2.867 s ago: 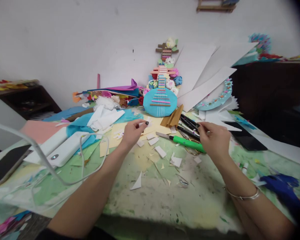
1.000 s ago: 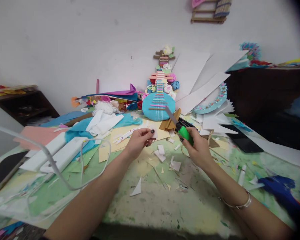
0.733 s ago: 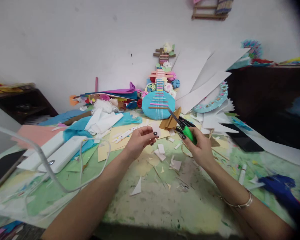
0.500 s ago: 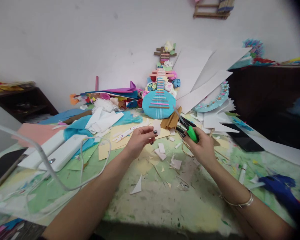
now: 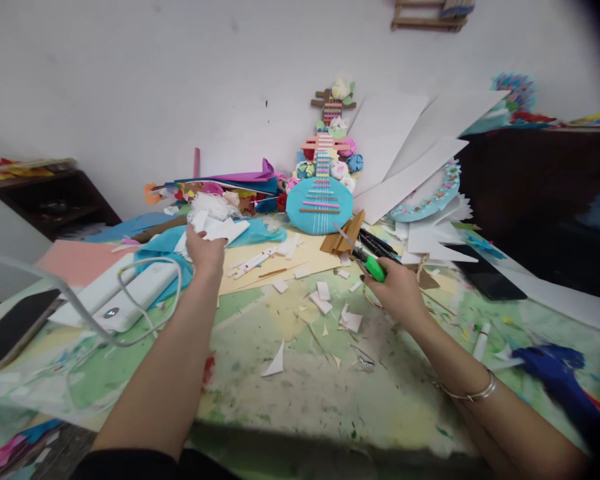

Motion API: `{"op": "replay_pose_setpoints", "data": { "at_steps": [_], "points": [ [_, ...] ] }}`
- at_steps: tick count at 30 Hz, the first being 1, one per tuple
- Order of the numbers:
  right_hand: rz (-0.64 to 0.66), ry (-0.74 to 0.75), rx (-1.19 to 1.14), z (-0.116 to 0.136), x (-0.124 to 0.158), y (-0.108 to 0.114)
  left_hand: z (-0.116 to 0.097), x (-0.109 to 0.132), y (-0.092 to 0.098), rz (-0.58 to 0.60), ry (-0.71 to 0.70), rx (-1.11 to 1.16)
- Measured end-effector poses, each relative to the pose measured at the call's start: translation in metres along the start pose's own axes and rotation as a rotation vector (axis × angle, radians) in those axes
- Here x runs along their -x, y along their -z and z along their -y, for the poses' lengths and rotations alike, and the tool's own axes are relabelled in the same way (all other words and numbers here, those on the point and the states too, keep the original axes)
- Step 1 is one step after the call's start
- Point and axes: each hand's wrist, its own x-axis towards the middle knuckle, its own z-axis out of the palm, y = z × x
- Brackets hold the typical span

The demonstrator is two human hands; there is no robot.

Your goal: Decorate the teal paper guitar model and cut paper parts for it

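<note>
My left hand (image 5: pixel 206 252) reaches over the folded white sheets (image 5: pixel 220 230) at the back left, its thumb and fingers apart at their near edge. Whether the fingertips touch the sheets is partly hidden by the hand itself. Scissors with a green handle (image 5: pixel 375 268) are held in my right hand (image 5: pixel 397 290), blades pointing up and left toward a folded brown paper piece (image 5: pixel 344 239). Small white cut pieces (image 5: pixel 321 303) lie on the table between my hands. Behind them stands a blue paper lute (image 5: pixel 320 205) with coloured strips and white strings.
A white power bank (image 5: pixel 140 293) with a looping cable lies left, near a phone (image 5: pixel 17 327). Black pens (image 5: pixel 377 243) sit beyond the scissors. A dark tablet-like slab (image 5: pixel 487 273) and a blue glue gun (image 5: pixel 553 370) lie right. Large white sheets (image 5: pixel 387 147) lean on the wall.
My left hand has moved left and away from me to the white sheets; the small white piece it held is no longer seen in it. My right hand has shifted slightly, still holding the scissors.
</note>
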Motion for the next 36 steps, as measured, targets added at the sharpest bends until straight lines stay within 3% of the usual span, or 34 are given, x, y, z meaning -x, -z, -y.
{"op": "replay_pose_setpoints", "data": {
  "at_steps": [1,2,5,7,10,13,16,19,26,32,36],
  "points": [
    [0.025,-0.018,0.037,0.001,0.0,0.0,-0.005,0.01,-0.004,0.034,-0.02,-0.007],
    [0.043,-0.033,0.073,0.0,0.0,-0.001,-0.012,0.023,-0.01,0.16,-0.098,0.007],
    [0.083,-0.071,0.167,-0.005,-0.003,-0.002,-0.035,0.069,-0.026,0.662,-0.423,0.042],
    [0.095,-0.092,0.22,-0.012,-0.007,-0.003,-0.044,0.092,-0.033,0.887,-0.631,0.029],
    [0.098,-0.102,0.3,-0.022,-0.013,-0.004,-0.041,0.098,-0.036,0.844,-0.713,-0.108],
    [0.12,-0.114,0.359,-0.028,-0.016,-0.005,-0.028,0.081,-0.035,0.695,-0.58,-0.24],
    [0.147,-0.11,0.371,-0.031,-0.017,-0.009,-0.018,0.068,-0.034,0.651,-0.522,-0.291],
    [0.154,-0.093,0.382,-0.031,-0.016,-0.012,-0.017,0.075,-0.038,0.693,-0.6,-0.312],
    [0.164,-0.067,0.384,-0.031,-0.016,-0.014,-0.026,0.113,-0.053,0.875,-0.948,-0.476],
    [0.142,-0.058,0.365,-0.03,-0.015,-0.011,-0.03,0.118,-0.054,0.881,-0.955,-0.456],
    [0.104,-0.031,0.344,-0.028,-0.015,-0.009,-0.031,0.12,-0.054,0.882,-0.883,-0.483]
  ]
}}
